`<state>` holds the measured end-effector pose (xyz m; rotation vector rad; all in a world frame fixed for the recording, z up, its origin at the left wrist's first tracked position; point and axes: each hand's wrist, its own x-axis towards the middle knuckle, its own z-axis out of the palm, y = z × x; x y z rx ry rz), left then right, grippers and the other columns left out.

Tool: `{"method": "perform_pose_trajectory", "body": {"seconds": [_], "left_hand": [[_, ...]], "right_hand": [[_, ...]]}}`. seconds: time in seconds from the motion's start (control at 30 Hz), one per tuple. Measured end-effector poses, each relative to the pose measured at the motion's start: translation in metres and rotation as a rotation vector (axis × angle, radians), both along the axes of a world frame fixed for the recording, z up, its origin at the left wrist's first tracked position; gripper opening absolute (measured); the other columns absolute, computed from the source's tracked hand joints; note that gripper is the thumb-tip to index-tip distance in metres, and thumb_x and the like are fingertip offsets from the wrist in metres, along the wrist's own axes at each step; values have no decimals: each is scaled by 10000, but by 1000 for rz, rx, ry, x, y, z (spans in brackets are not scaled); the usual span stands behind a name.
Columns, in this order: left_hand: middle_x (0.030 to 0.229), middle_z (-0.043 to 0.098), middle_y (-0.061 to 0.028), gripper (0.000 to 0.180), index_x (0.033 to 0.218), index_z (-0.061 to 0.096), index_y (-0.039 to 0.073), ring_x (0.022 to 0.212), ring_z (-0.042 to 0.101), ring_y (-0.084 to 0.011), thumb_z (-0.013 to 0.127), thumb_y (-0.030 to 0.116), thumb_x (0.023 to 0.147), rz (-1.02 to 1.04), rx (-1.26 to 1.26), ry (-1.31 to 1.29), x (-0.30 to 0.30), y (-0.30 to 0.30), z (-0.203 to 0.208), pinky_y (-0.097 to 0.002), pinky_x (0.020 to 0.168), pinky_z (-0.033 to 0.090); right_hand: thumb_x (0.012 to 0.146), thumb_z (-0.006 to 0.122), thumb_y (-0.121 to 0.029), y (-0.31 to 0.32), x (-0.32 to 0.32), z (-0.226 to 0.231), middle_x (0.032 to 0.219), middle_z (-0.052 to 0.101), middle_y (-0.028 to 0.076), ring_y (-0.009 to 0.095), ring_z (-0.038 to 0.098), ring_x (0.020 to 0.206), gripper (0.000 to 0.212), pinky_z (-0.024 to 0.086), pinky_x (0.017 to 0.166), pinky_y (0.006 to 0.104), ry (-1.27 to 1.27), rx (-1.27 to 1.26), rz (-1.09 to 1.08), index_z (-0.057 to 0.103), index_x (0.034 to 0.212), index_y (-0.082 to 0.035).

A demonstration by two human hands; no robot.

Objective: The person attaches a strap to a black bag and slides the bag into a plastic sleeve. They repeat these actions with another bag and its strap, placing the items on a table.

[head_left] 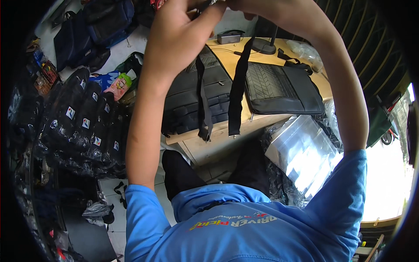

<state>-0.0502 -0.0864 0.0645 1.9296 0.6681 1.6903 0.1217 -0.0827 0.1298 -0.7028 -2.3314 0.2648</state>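
My left hand [187, 30] is raised at the top edge, thumb bent and fingers closed round a small dark piece with a shiny metal part [213, 2]. Beside it, my right hand [244, 5] also has its fingers curled, mostly cut off by the picture edge; what it holds is hidden. Two black webbing straps [238, 94] dangle below the hands, over the table's near edge; their upper ends are hard to trace. Behind the straps lies a black backpack [185, 98] with zips. To its right rests a flat black textured bag panel [279, 89].
The wooden table [229, 56] also carries a small dark box [230, 36], a lamp base [264, 46] and clear plastic [304, 50]. Plastic-wrapped black bags [83, 118] are piled at the left. Clear plastic packaging [305, 153] stands right of my legs. Dark blue bags [94, 32] lie at the far left.
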Motion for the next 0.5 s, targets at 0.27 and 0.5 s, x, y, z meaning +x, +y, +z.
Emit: {"method": "perform_pose_trajectory", "body": {"seconds": [0.27, 0.5], "left_hand": [[1022, 572, -119, 662, 1251, 416, -49, 726, 549, -105, 746, 224, 746, -547, -124, -83, -19, 12, -5, -182, 569, 414], [937, 619, -54, 377, 1153, 554, 1, 659, 512, -52, 645, 52, 791, -351, -50, 32, -20, 18, -16, -174, 522, 389]], "right_hand": [[744, 750, -157, 9, 11, -8, 1082, 607, 188, 222, 601, 953, 676, 486, 814, 325, 133, -232, 227, 414, 1290, 58], [753, 747, -238, 28, 31, -19, 992, 636, 194, 234, 622, 898, 695, 479, 814, 343, 115, -427, 343, 420, 1305, 31]]}}
